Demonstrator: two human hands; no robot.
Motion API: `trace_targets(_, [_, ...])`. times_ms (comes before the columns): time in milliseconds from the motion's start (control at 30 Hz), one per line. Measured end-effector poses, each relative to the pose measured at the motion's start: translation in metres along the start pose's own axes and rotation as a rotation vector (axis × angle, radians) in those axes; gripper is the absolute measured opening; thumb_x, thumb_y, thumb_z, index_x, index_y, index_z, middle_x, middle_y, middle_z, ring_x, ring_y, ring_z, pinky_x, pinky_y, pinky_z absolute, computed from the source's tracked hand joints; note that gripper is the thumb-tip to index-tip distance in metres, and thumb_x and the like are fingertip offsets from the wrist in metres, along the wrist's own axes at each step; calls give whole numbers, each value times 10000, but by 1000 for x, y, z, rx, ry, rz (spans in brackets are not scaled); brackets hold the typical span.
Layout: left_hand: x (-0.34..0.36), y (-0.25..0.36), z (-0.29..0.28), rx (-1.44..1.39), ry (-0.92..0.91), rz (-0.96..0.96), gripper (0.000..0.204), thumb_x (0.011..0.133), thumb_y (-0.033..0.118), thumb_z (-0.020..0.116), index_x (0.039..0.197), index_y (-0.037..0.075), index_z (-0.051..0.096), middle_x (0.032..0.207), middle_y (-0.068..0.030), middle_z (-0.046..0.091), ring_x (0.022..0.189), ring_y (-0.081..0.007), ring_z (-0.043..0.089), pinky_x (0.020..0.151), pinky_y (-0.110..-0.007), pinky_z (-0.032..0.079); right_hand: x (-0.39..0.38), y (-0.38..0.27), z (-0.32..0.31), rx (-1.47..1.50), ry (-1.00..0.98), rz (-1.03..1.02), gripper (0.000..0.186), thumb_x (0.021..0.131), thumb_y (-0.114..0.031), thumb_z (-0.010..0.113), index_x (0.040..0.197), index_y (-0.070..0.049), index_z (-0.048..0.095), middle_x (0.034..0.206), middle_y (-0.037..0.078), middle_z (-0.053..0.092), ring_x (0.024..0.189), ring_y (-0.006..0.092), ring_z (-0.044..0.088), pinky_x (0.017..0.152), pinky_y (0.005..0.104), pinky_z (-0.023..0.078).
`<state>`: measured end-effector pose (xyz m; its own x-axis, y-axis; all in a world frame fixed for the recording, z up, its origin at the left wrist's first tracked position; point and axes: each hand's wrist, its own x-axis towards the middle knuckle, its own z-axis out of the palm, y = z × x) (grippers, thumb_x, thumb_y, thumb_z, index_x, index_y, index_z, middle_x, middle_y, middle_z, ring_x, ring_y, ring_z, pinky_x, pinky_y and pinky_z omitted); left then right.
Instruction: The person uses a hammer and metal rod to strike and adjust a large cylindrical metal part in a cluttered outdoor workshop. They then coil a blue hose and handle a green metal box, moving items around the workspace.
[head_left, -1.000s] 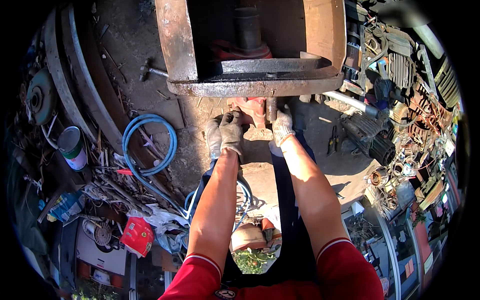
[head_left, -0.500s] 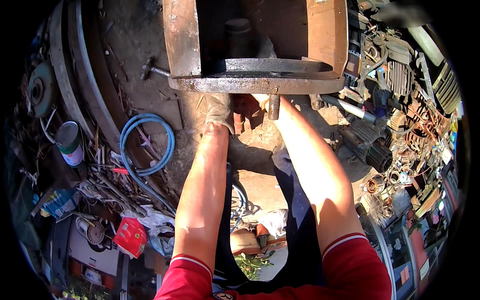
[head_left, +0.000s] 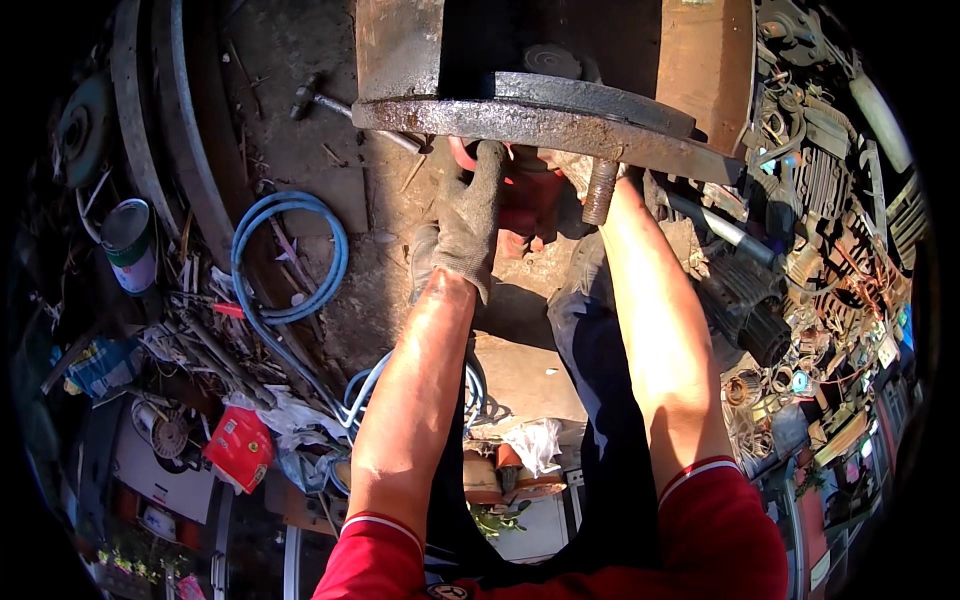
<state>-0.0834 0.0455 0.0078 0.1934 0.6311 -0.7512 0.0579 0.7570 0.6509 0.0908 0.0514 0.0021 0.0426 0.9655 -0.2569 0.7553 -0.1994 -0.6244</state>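
Observation:
My left hand, in a grey work glove, is under the near edge of a thick, rusty metal plate. Its fingers close against a red metal part, part of a red body standing in the plate's shadow. What that body is, I cannot make out. My right hand reaches beneath the same plate, behind a threaded stud that points down from it. The plate and stud hide most of its fingers, so its grip does not show. Brown metal walls rise from the plate.
A hammer lies on the ground left of the plate. Nearby is a coiled blue hose. Long curved metal strips and a paint can are farther left. Scrap metal parts are heaped on the right, beside a metal tube.
My view has shifted, so the plate appears tilted and farther right. More of my left glove and the red body now show below the plate's edge.

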Motion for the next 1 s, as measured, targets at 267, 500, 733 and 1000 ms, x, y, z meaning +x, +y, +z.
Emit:
trace_targets(267, [-54,-19,-32,-116,116,-219,326,1022,176,644,1331,71,646,911,-13,657,750,-102,595,638,-274,502,-123,-73,-8,398,112,430,688,711,-371,913,1270,-119,602,1255,158,670,1129,365,667,984,449,543])
trace_targets(500, [-114,-28,3,-394,-300,-548,536,1079,444,495,1391,18,583,1312,-152,671,1218,-288,633,1052,-442,505,-236,-80,-31,432,99,629,844,787,-470,819,1473,-120,473,1385,238,602,1258,422,610,1073,504,492])
trace_targets(733, [-89,-34,-22,-560,-652,-680,577,1102,466,428,1516,69,490,1519,-135,545,1375,-332,531,1172,-481,413,-175,-109,-64,435,-275,785,851,840,-481,739,1496,-23,449,1513,309,480,1319,423,584,1084,499,506])
trace_targets(1000, [-153,-34,64,-51,-397,-383,472,1089,352,501,1410,12,567,1333,-153,671,1225,-324,645,1074,-450,510,-236,-68,-78,485,-37,792,394,863,-316,674,1228,-171,706,1201,191,716,1135,380,682,966,497,548])
